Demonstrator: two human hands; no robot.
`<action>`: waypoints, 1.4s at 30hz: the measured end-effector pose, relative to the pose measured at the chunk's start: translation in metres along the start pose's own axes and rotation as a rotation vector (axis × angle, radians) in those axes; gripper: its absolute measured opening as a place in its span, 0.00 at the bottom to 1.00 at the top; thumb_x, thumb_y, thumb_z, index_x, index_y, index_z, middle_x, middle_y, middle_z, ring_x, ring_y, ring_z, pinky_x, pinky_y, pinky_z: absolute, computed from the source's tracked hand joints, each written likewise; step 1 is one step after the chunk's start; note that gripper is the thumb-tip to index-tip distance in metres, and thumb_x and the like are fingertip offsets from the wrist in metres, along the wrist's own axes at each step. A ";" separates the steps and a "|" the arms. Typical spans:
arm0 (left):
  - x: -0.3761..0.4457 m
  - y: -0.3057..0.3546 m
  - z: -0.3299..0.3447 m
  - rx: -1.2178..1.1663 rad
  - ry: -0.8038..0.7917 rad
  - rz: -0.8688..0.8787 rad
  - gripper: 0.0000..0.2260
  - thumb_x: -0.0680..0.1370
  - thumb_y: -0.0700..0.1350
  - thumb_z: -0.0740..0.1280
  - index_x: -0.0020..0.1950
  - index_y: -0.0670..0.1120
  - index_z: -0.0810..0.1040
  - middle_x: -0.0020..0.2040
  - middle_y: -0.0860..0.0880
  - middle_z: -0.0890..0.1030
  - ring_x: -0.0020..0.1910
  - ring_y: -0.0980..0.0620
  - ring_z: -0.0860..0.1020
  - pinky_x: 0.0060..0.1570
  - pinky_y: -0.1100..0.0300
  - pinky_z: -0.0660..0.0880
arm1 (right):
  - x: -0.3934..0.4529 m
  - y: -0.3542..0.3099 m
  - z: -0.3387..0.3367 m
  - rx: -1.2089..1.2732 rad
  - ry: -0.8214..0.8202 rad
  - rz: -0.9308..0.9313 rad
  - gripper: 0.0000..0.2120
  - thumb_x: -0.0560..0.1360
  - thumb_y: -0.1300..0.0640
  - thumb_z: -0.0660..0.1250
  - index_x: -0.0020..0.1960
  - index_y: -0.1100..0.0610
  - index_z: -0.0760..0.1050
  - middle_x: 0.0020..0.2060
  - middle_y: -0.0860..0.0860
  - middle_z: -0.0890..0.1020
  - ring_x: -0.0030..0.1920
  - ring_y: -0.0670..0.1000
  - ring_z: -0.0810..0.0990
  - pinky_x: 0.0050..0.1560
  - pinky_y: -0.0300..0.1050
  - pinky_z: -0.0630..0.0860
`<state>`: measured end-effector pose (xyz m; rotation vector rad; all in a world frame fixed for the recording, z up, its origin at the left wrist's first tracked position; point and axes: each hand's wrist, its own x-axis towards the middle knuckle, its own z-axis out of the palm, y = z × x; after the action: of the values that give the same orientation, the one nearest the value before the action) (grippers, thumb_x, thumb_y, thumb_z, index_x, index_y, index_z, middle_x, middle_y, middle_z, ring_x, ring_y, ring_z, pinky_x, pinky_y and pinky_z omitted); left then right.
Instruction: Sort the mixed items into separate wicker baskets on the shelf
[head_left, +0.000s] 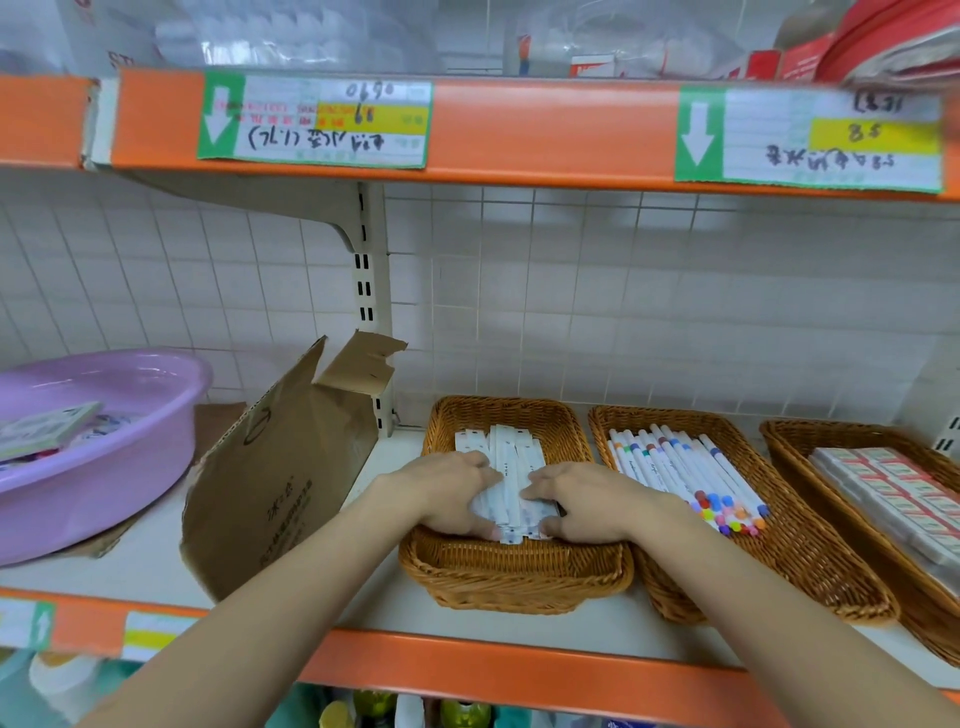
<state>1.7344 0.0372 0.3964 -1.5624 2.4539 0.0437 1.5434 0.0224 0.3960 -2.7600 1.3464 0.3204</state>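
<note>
Hands, left (451, 491) and right (582, 501), both grips pinching white boxes (511, 467); three wicker baskets (514, 577).

Both forearms bare, no sleeves in view. Left hand (448, 491) at 7 o'clock & right hand (582, 501) at 5 o'clock: no gloves, rings, watch etc.

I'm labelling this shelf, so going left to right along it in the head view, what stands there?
Purple basin → torn cardboard box → wicker basket of white boxed items, both hands in it → wicker basket of coloured markers → wicker basket of flat packs, cut off at the right edge.
</note>
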 end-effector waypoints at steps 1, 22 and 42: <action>0.001 0.002 0.001 -0.005 -0.010 0.008 0.35 0.77 0.64 0.61 0.78 0.50 0.56 0.77 0.48 0.59 0.74 0.46 0.61 0.71 0.50 0.62 | -0.001 0.001 0.000 -0.041 -0.006 0.010 0.21 0.79 0.47 0.61 0.70 0.52 0.70 0.69 0.51 0.71 0.69 0.55 0.68 0.68 0.52 0.67; 0.004 0.013 0.006 0.005 0.039 -0.010 0.33 0.77 0.63 0.61 0.77 0.46 0.60 0.75 0.47 0.62 0.72 0.46 0.63 0.69 0.50 0.64 | 0.002 -0.004 0.009 -0.083 -0.001 -0.067 0.25 0.82 0.48 0.55 0.77 0.48 0.57 0.77 0.48 0.58 0.76 0.51 0.57 0.74 0.51 0.58; 0.004 0.011 0.007 -0.058 0.046 0.015 0.32 0.78 0.60 0.61 0.77 0.46 0.58 0.78 0.49 0.59 0.75 0.49 0.59 0.73 0.53 0.58 | 0.003 -0.010 0.010 -0.107 0.042 -0.009 0.22 0.82 0.49 0.56 0.72 0.58 0.68 0.69 0.56 0.69 0.68 0.56 0.68 0.66 0.53 0.67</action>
<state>1.7240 0.0391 0.3878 -1.5862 2.5209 0.0833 1.5512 0.0273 0.3854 -2.8740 1.3641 0.3458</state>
